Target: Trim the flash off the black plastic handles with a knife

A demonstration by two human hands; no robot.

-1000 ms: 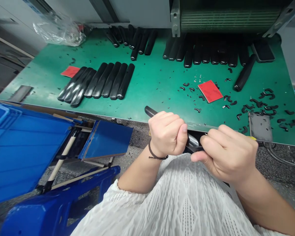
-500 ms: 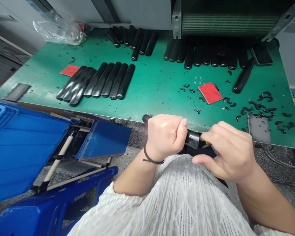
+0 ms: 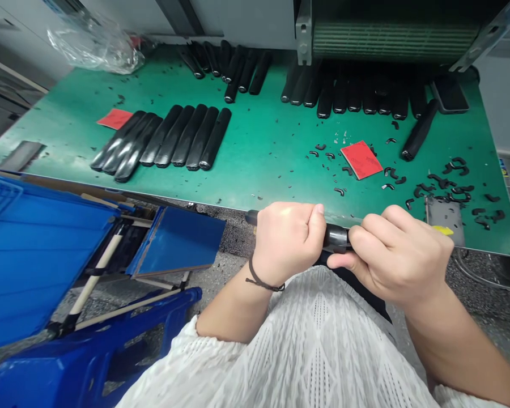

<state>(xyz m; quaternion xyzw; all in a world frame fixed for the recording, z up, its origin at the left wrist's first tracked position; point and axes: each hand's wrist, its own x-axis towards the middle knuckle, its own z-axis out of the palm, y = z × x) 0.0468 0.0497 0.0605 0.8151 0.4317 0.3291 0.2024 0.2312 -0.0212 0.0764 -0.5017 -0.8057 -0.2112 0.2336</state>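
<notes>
One blue crate (image 3: pixel 38 255), contents unclear, left of left hand (image 3: pixel 287 249).

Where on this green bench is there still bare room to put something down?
The widest bare patch of the green work mat lies between the black handles and the red card. A narrower strip runs along the front edge, before those handles. The right end is crowded with black offcuts, and the back row of handles fills the rear.

Green workbench mat (image 3: pixel 272 170): passage along front edge, ahead of rows of black grips (image 3: pixel 187 136); black scraps (image 3: pixel 442 184) at right; blue plastic crate (image 3: pixel 42 255) below left edge; metal-framed unit (image 3: pixel 391 34) overhanging rear edge.
</notes>
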